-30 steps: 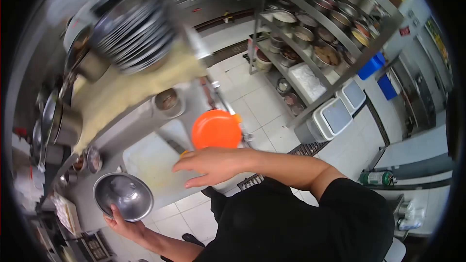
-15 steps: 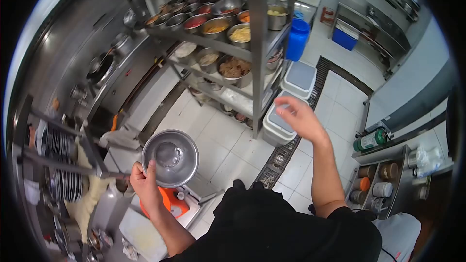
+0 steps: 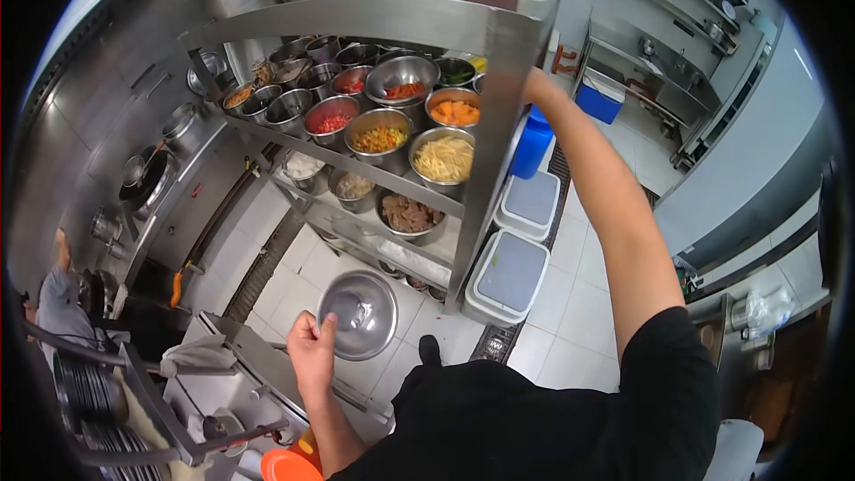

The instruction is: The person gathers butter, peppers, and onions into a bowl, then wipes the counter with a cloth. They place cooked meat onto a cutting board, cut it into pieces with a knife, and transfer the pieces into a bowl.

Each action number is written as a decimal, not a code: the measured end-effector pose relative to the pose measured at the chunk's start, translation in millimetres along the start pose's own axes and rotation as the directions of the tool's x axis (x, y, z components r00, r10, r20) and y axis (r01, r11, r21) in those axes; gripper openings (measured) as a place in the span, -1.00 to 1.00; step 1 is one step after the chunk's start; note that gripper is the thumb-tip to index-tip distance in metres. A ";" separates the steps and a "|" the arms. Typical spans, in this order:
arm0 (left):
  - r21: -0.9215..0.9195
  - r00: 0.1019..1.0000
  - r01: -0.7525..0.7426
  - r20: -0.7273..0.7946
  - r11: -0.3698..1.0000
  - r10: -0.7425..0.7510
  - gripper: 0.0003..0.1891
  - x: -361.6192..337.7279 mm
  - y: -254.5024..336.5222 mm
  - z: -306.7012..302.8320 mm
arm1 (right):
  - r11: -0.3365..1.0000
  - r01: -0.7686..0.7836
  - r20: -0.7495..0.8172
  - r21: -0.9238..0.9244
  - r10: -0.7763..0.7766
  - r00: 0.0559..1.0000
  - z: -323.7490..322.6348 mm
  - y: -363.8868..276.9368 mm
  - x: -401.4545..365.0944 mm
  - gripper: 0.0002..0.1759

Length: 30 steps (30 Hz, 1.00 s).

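Note:
My left hand (image 3: 312,347) grips the rim of a steel mixing bowl (image 3: 378,325), thumb on the inside and the bowl's mouth facing me. Nothing shows inside it apart from reflections. My right arm stretches up to the shelf rack, and only the wrist end of my right hand (image 3: 537,89) shows beside the steel post (image 3: 494,125); its fingers are hidden. On the rack's upper shelf, near that post, are steel bowls of pale yellow strips (image 3: 445,158), orange chunks (image 3: 454,112) and mixed diced vegetables (image 3: 379,137).
Lidded bins (image 3: 506,278) stand on the floor by the rack, below a blue container (image 3: 533,144). A pot of brown meat (image 3: 410,213) sits on the lower shelf. At the far left, another person's sleeve (image 3: 61,298) shows near the stove. Plates (image 3: 93,387) are stacked below it.
I have come closer to the rack. My right hand has gone from above the bins to behind the rack post. The bowl stays in my left hand.

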<state>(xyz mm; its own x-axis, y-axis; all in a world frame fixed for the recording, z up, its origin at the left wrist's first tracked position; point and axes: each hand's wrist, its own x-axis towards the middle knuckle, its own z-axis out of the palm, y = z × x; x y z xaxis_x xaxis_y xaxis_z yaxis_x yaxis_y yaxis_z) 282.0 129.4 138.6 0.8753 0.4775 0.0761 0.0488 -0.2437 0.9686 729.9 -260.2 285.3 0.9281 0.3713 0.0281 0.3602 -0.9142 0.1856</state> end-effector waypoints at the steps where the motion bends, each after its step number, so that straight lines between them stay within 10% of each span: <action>1: 0.031 1.000 -0.001 0.014 1.000 0.001 -0.51 6.4 -11.2 4.2 | 0.995 0.088 0.022 0.042 -0.089 0.996 16.8 16.8 27.1 -0.62; 3: 0.027 0.999 0.009 0.045 1.000 -0.011 -0.51 13.3 -23.7 18.2 | 0.908 0.412 -0.066 0.078 -0.407 0.911 42.1 46.8 60.2 -0.64; 6: 0.054 0.992 0.060 0.103 0.997 -0.066 -0.52 16.7 -39.1 35.7 | 0.962 0.198 0.161 0.186 -0.229 0.960 29.3 33.6 56.7 -0.69; 14: 0.165 0.990 0.029 0.134 0.986 -0.052 -0.52 -3.2 -24.4 102.7 | 0.908 0.246 0.230 0.340 -0.334 0.914 -9.2 28.1 28.4 -0.71; 19: 0.100 0.987 0.097 0.116 0.990 -0.108 -0.53 -30.4 -11.1 134.3 | 0.827 0.195 0.119 0.527 -0.299 0.947 5.0 43.9 28.3 -0.52; 23: -0.001 0.962 0.249 0.118 0.969 -0.247 -0.55 -49.3 2.2 163.7 | 0.819 0.516 -0.384 0.251 -0.405 0.830 16.5 65.9 18.3 -0.54; 30: -0.172 0.908 0.411 0.171 0.895 -0.384 -0.65 -63.3 11.7 212.7 | 0.441 0.364 -0.179 0.820 -0.407 0.896 -3.6 56.1 -164.9 -0.73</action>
<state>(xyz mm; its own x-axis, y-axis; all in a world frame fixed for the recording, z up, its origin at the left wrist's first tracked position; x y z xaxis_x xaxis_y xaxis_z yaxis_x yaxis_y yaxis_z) 329.5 -83.3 94.8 0.8578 0.3828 -0.3430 0.3207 0.1230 0.9392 596.7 -372.1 294.6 0.6678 0.7338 0.1251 0.5743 -0.4009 -0.7137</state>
